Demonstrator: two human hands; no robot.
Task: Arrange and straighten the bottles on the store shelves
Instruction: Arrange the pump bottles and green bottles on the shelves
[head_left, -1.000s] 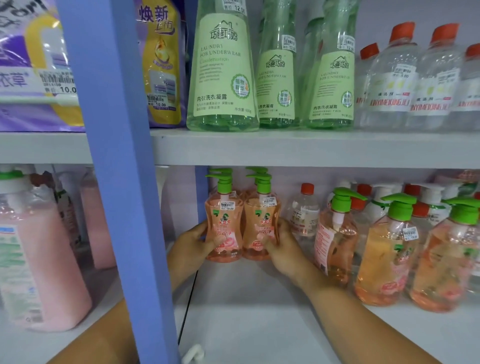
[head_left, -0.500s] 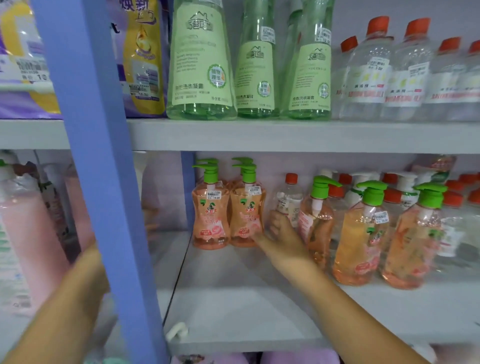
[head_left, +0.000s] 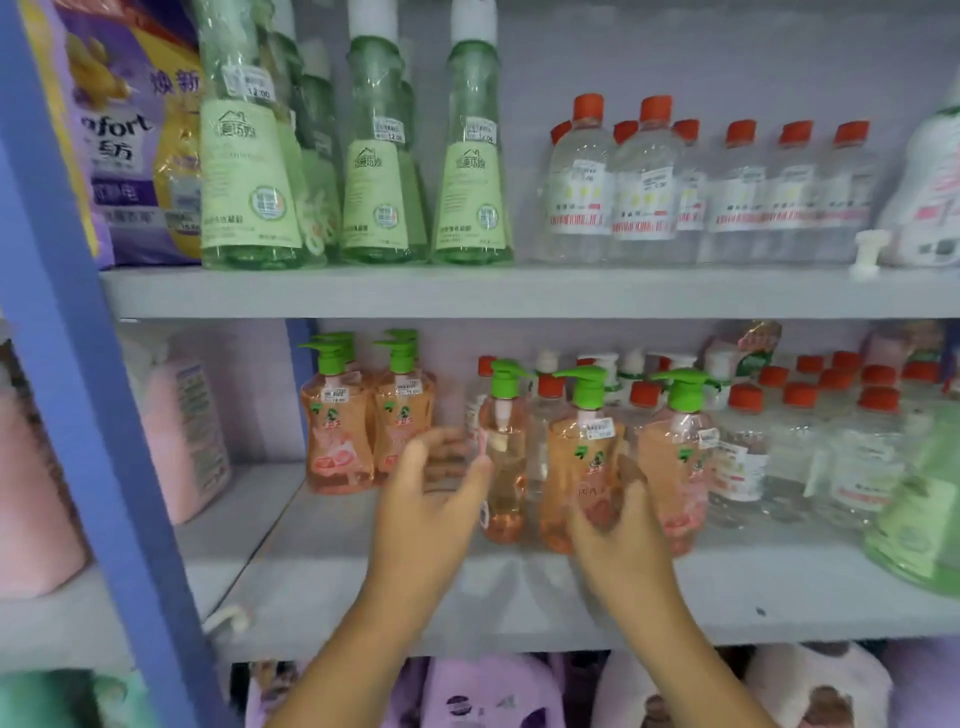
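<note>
- Far left: a blue shelf post, pink bottles blurred behind it on the lower shelf.
- Upper shelf: tall green bottles in a row, clear red-capped bottles further right.
- Standing upright against the lower shelf's left end: two orange pump bottles, side by side and touching.
- Just right of that pair: left hand, fingers spread and relaxed, grip released, close to a narrow orange pump bottle; contact too blurred to tell.
- Next along: right hand raised before a second orange pump bottle, fingers loosely curved; whether the grip closes on it cannot be told through the blur.
- A third orange pump bottle just beside, then small clear red-capped bottles filling the shelf rightward.
</note>
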